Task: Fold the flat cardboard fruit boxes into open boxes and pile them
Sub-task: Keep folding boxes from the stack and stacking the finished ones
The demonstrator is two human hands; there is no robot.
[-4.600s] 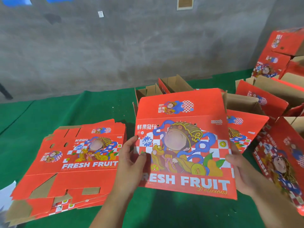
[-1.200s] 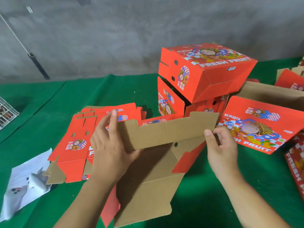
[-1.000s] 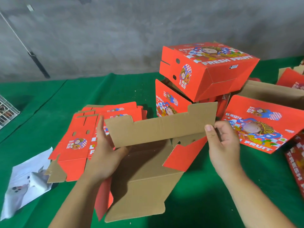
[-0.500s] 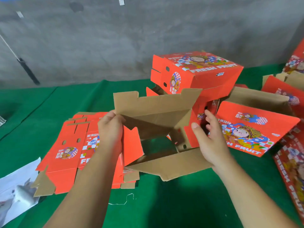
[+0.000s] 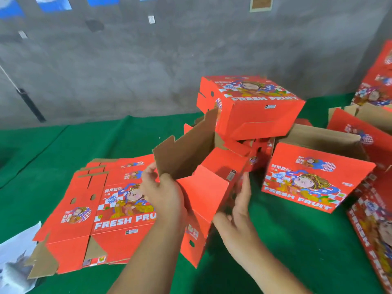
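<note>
While held up between both hands, half-folded box (image 5: 209,187) sits in the middle, red outside and brown inside, tipped a little to one side. Left hand (image 5: 163,194) at its left side, fingers and thumb pinching the brown flap's edge. Right hand (image 5: 237,217) at its right side, fingers straight and flat against the red wall, pressing it. Low corner of the box down near the green worktop (image 5: 297,240); cannot tell if touching.

Just left of the left hand, pile of flat boxes (image 5: 95,209) lying on the worktop, red with "FRESH FRUIT" on top. White paper (image 5: 14,257) at the pile's near left corner.

Right of the hands, open box (image 5: 314,181) standing with its picture side facing here. Behind the held box, folded box (image 5: 252,105) tilted on top of other red boxes. Grey wall (image 5: 127,71) far at the back.
</note>
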